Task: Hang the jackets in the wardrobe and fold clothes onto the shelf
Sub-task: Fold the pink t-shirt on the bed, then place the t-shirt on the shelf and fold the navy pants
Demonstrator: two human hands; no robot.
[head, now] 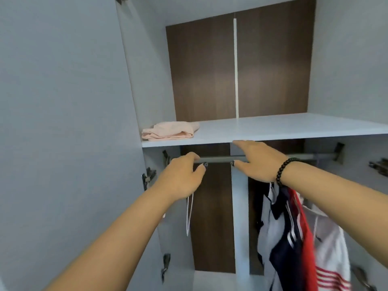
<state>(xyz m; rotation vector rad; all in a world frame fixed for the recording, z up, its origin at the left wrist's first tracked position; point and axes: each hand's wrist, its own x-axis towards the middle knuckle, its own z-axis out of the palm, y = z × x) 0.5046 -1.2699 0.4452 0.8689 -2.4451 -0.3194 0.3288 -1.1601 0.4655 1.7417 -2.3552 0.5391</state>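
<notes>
The wardrobe is open in front of me, with a grey hanging rail (218, 159) under a white shelf (273, 128). My left hand (182, 175) is curled at the rail's left end, and a thin white loop (189, 215) hangs from under its palm. My right hand (258, 160), wearing a dark bead bracelet, reaches over the rail with straight fingers touching the shelf's front edge and its thumb below the rail. A navy, white and red jacket (289, 238) hangs blurred under my right wrist, and its hanger is hidden. A folded pink garment (168, 131) lies on the shelf's left end.
The grey wardrobe door (63, 122) stands open on the left with metal hinges (148, 178) along its edge. A white upright divider (239, 217) splits the lower space. The back panel (210, 70) is dark brown wood. A white and red striped garment (333, 259) hangs at lower right.
</notes>
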